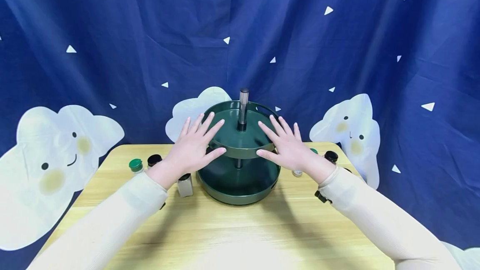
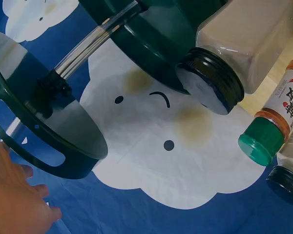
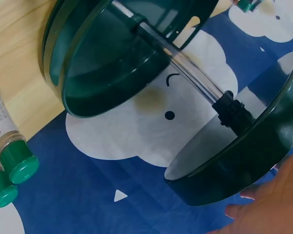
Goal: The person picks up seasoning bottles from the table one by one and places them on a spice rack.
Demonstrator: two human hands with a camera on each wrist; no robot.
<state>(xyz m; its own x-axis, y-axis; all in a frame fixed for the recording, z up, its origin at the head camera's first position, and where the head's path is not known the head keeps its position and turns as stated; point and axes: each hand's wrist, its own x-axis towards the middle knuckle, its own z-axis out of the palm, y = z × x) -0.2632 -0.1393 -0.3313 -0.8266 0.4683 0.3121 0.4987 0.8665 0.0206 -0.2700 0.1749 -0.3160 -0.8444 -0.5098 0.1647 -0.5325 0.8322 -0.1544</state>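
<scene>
A dark green two-tier round rack stands mid-table, its upper tray above a wider lower tray. A clear post with a black cap rises through the middle. My left hand is at the upper tray's left side, fingers spread and straight. At the right side my right hand mirrors it, palm down with fingers apart. Both thumbs point inward near the front rim; whether they touch it I cannot tell. Neither hand holds anything. The left wrist view shows an oval handle slot in the upper tray.
Left of the rack stand a square black-lidded jar, a green-capped bottle and another black-capped container. On the right are a black-capped container and green-capped bottles, partly behind my arm. A blue curtain hangs behind the table.
</scene>
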